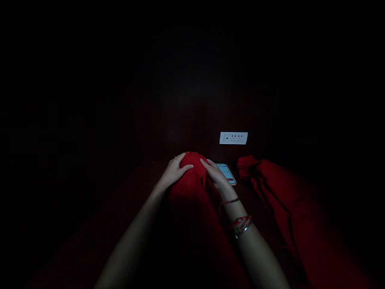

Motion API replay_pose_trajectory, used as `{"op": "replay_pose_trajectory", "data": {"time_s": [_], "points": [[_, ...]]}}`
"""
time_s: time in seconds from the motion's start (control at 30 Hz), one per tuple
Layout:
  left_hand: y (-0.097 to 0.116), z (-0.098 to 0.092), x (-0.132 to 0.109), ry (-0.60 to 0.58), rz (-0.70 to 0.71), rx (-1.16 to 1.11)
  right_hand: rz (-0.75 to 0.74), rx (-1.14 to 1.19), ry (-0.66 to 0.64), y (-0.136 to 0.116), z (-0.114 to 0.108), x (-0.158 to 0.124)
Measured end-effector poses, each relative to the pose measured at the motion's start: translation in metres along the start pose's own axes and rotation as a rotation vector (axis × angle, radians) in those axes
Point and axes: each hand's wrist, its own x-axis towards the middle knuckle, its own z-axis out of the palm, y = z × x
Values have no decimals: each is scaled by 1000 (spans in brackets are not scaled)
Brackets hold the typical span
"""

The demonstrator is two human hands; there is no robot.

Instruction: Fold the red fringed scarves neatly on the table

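A red cloth [192,182] is bunched up between my two hands, and its lower part trails toward me into shadow. My left hand [174,170] grips its left side, thumb lying across the front. On the opposite side my right hand [214,172] holds the fabric, with the thumb near the top and the other fingers mostly hidden. A short strip or fold hangs from the cloth close to my right palm. What kind of fabric item it is, I cannot make out.
Just beyond my right hand lies a phone [227,174] with a lit screen. A second red cloth [282,192] is spread along the right. A white socket plate [234,138] is on the dark upright surface behind. Darkness hides most of the surroundings.
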Motion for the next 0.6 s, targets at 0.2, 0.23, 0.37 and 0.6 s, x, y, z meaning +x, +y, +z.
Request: {"op": "replay_pose_trajectory", "data": {"time_s": [0.2,0.23,0.37,0.6], "points": [[-42,1,1,53,-226,-34,-88,-697,108,-13,-33,-5],[-50,1,1,60,-265,-36,-38,-772,42,-12,-36,-11],[-72,5,13,12,-391,-153,192,-1050,-425,3,-23,-59],[-80,40,36,-476,-403,-265,55,-1305,-457,51,-11,-119]]}}
